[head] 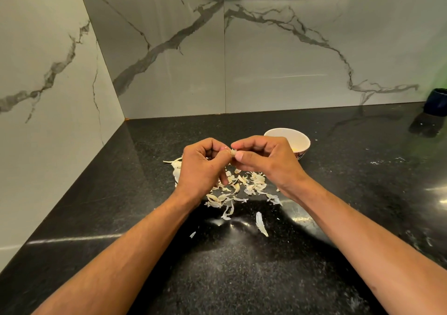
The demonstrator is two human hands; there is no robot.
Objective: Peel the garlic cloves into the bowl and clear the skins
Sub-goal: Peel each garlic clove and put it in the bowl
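A small garlic clove (233,153) is held above the counter between both hands. My left hand (202,167) pinches it from the left with curled fingers. My right hand (263,161) pinches it from the right, thumb and forefinger on the clove. Behind my right hand stands a white bowl (296,138) with a patterned outside; something yellowish lies inside it, mostly hidden. A scatter of pale garlic skins (238,189) lies on the counter under and in front of my hands, with a few single pieces nearer me.
The black speckled counter (242,278) meets marble walls at the back and left, forming a corner. A dark blue cup (436,102) stands at the far right against the back wall. White specks dot the counter at right.
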